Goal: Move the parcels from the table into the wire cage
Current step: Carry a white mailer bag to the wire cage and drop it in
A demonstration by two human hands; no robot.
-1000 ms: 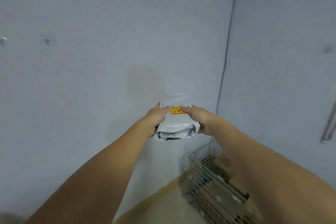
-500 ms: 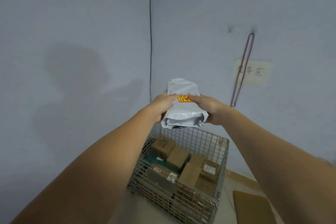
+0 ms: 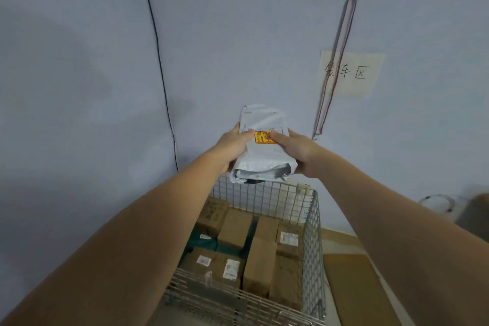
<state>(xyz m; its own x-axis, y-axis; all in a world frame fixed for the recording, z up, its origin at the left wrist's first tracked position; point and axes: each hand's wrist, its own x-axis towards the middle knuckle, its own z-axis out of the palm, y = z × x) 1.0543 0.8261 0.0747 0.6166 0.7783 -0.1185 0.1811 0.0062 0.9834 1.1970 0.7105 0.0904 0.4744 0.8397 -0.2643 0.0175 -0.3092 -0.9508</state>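
Left hand and right hand grasp soft white plastic mailer parcel by its sides, frame centre; probably light, slippery.

Head view, looking forward-down, close over wire cage.

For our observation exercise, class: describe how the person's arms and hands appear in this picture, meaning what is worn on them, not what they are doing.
Both forearms are bare as far as the frame shows: no sleeve is visible. The left hand and the right hand wear no gloves. No watch, bracelet or ring shows on the visible parts of either wrist or hand. No markings, straps or cables are seen on the arms.
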